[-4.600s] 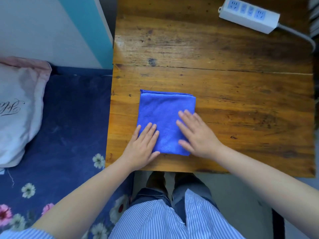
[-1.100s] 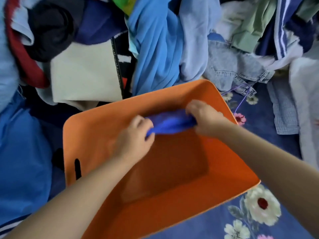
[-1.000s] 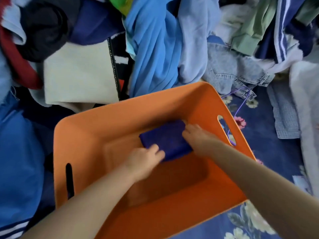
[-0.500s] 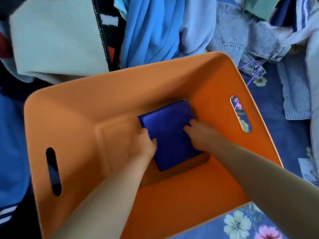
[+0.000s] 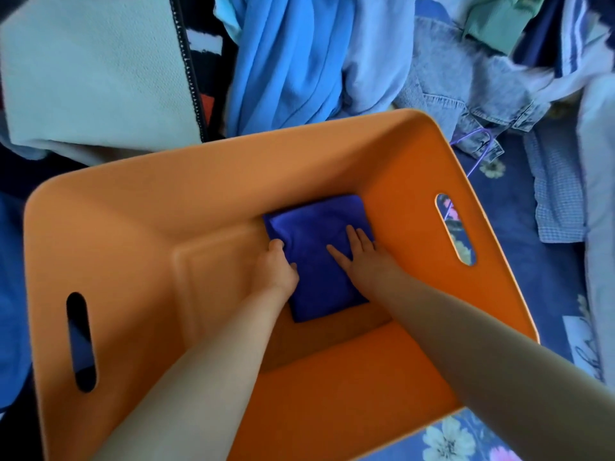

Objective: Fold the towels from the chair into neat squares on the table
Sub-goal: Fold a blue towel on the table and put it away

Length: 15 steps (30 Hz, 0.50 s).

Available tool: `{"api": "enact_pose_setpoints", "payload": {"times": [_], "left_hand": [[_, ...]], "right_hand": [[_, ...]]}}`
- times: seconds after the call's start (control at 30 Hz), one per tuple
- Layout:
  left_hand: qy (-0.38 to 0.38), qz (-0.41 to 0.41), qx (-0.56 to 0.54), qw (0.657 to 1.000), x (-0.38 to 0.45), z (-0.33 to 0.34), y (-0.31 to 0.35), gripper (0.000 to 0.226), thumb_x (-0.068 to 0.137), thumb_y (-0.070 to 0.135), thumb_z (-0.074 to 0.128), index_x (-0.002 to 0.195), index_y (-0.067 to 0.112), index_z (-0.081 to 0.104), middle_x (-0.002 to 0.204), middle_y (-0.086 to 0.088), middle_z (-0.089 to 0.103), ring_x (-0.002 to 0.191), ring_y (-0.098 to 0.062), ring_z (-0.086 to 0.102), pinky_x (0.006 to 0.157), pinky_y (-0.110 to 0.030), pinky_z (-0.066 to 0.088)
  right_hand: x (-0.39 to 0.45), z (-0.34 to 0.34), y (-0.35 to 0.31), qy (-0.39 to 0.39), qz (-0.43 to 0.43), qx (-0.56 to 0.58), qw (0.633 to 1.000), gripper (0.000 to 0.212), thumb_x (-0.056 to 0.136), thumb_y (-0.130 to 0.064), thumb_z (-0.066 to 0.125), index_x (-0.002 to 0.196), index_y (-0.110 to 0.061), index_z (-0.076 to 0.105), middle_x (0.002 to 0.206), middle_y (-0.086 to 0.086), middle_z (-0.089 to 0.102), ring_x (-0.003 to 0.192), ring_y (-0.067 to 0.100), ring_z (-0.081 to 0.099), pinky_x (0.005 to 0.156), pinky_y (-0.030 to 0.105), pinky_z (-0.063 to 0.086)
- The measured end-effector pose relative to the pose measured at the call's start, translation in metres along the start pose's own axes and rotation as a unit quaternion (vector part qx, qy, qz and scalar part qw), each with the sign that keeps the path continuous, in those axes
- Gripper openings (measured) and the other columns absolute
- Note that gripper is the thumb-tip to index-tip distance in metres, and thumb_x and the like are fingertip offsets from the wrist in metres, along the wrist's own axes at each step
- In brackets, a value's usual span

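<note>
A folded blue towel [image 5: 316,224] lies flat on the floor of an orange plastic bin [image 5: 206,161], toward its far right corner. My right hand [image 5: 361,252] presses flat on the towel's right half with straight, spread fingers. My left hand [image 5: 278,266] sits at the towel's left edge with its fingers curled over that edge. Both forearms reach down into the bin from the near side. The table and chair are out of view.
Behind the bin lies a heap of clothes: a cream fleece [image 5: 93,71], a light blue garment [image 5: 286,54], denim [image 5: 466,94] and a checked shirt [image 5: 559,194]. The bin stands on a dark blue floral sheet [image 5: 509,287]. Handle slots [image 5: 454,227] pierce both side walls.
The folded towel went from the table into the orange bin. In the last second both hands lowered it to the bin floor, and my right hand has now flattened on top of it.
</note>
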<state>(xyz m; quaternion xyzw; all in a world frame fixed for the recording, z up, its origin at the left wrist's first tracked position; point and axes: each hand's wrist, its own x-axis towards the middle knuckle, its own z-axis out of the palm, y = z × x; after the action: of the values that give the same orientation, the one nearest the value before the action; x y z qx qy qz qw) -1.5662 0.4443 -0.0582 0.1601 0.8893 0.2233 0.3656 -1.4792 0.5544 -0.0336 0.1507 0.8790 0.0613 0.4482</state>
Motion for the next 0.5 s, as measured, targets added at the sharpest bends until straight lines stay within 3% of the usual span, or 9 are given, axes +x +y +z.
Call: {"api": "enact_pose_setpoints", "payload": {"times": [0.07, 0.13, 0.23, 0.3, 0.4, 0.5], "left_hand": [[-0.023, 0.008, 0.011, 1.0, -0.008, -0.007, 0.0, 0.05, 0.093, 0.014, 0.05, 0.139, 0.006, 0.031, 0.136, -0.017, 0.046, 0.123, -0.032, 0.046, 0.094, -0.034, 0.04], [-0.024, 0.023, 0.034, 0.999, -0.019, -0.015, 0.002, 0.052, 0.093, 0.017, 0.05, 0.141, 0.008, 0.029, 0.139, -0.017, 0.042, 0.125, -0.032, 0.044, 0.096, -0.034, 0.04], [-0.035, 0.064, 0.13, 0.989, -0.049, -0.028, 0.01, 0.046, 0.094, 0.025, 0.05, 0.135, 0.01, 0.038, 0.138, -0.014, 0.04, 0.123, -0.03, 0.046, 0.094, -0.032, 0.039], [-0.052, 0.089, 0.213, 0.972, -0.071, -0.037, 0.012, 0.038, 0.094, 0.027, 0.048, 0.128, 0.009, 0.046, 0.135, -0.014, 0.043, 0.122, -0.029, 0.046, 0.093, -0.032, 0.04], [-0.063, 0.11, 0.328, 0.936, -0.102, -0.054, 0.009, 0.032, 0.095, 0.029, 0.044, 0.119, 0.009, 0.052, 0.132, -0.015, 0.046, 0.122, -0.031, 0.047, 0.093, -0.035, 0.041], [-0.075, 0.171, 0.309, 0.933, -0.139, -0.066, 0.006, 0.04, 0.096, 0.041, 0.036, 0.116, 0.012, 0.056, 0.122, -0.012, 0.054, 0.115, -0.029, 0.052, 0.089, -0.033, 0.042]], "right_hand": [[-0.009, -0.006, 0.002, -0.027, -0.009, -0.003, 1.0, 0.089, 0.091, -0.022, 0.054, 0.145, -0.023, -0.017, 0.152, 0.021, -0.022, 0.143, 0.034, -0.012, 0.116, 0.047, 0.01], [-0.021, -0.016, 0.006, -0.014, -0.01, -0.01, 1.0, 0.087, 0.087, -0.034, 0.058, 0.147, -0.02, -0.003, 0.155, 0.019, -0.009, 0.144, 0.032, -0.006, 0.115, 0.05, 0.009], [-0.052, -0.032, 0.016, 0.089, 0.012, 0.016, 0.996, 0.052, 0.091, -0.032, 0.05, 0.137, -0.011, 0.034, 0.145, 0.014, 0.034, 0.138, 0.029, 0.026, 0.11, 0.044, 0.023], [-0.082, -0.037, 0.023, 0.117, 0.013, 0.056, 0.992, 0.036, 0.095, -0.026, 0.043, 0.128, -0.011, 0.043, 0.133, 0.011, 0.049, 0.126, 0.029, 0.043, 0.102, 0.039, 0.035], [-0.128, -0.028, 0.024, 0.06, -0.022, 0.098, 0.993, 0.039, 0.096, -0.038, 0.037, 0.122, -0.01, 0.048, 0.126, 0.011, 0.054, 0.119, 0.029, 0.05, 0.091, 0.037, 0.042], [-0.166, -0.006, 0.024, 0.025, -0.055, 0.219, 0.974, 0.047, 0.095, -0.046, 0.034, 0.123, -0.011, 0.047, 0.126, 0.012, 0.053, 0.118, 0.028, 0.049, 0.097, 0.038, 0.038]]}}
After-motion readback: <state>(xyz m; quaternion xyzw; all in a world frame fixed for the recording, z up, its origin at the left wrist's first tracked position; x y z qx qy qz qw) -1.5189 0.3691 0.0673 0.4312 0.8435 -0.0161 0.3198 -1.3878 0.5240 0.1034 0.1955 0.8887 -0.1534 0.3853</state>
